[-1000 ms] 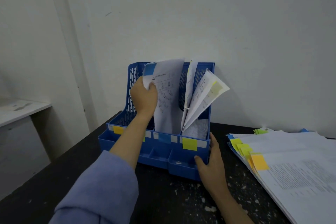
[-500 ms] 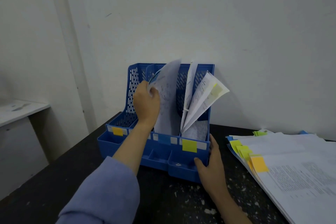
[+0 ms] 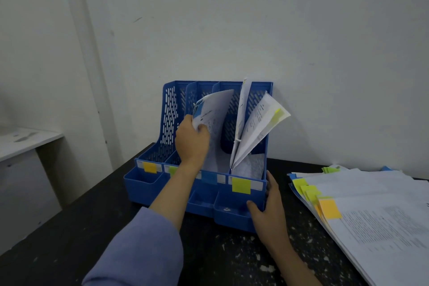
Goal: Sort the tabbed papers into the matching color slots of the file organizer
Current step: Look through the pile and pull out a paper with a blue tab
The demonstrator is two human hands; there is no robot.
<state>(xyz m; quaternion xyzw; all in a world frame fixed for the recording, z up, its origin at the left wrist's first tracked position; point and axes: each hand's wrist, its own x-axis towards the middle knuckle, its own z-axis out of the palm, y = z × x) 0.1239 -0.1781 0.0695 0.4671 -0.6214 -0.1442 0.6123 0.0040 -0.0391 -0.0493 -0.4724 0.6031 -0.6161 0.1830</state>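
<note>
A blue file organizer [image 3: 148, 187] stands against the wall, its slots labelled orange [image 3: 150, 167], green [image 3: 173, 170], blue [image 3: 209, 178] and yellow [image 3: 241, 185] from left to right. My left hand [image 3: 191, 139] grips a blue-tabbed paper [image 3: 214, 118] that bends inside the blue-labelled slot. My right hand [image 3: 270, 206] holds the organizer's front right corner. Yellow-tabbed papers [image 3: 257, 123] lean out of the yellow-labelled slot. A stack of tabbed papers [image 3: 376, 211] lies to the right on the table.
The black table [image 3: 222, 253] carries white specks. A white wall rises directly behind the organizer. A white shelf [image 3: 25, 139] sits lower at the far left. The paper stack shows yellow, orange, green and blue tabs along its left edge.
My left hand has pushed the blue-tabbed paper down and back into the blue-labelled slot, so the sheet now curls over. My right hand has stayed on the organizer's corner.
</note>
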